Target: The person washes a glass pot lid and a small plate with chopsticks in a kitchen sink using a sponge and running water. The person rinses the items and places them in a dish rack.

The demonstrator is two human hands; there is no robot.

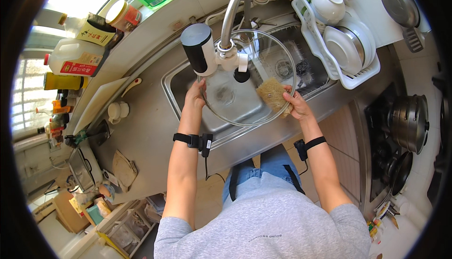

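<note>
A round clear glass lid (247, 96) with a metal rim is tilted over the stainless steel sink (226, 126), below the tap. My left hand (195, 95) grips the lid's left rim, its fingertips partly hidden. At the right rim, my right hand (298, 105) holds the edge between thumb and fingers. A tan mesh scrubbing pad (272, 95) is against the lid at my right fingers; which face of the glass it touches I cannot tell. Above the lid rises a curved metal tap (231, 12) fitted with a white-and-black water filter (197, 50).
On the right, a white dish rack (339, 72) holds bowls and plates beside the sink. A steel pot (408, 125) stands on the stove. White cups (118, 111) and a folded cloth (124, 170) lie on the left counter. Bottles (76, 58) line the windowsill.
</note>
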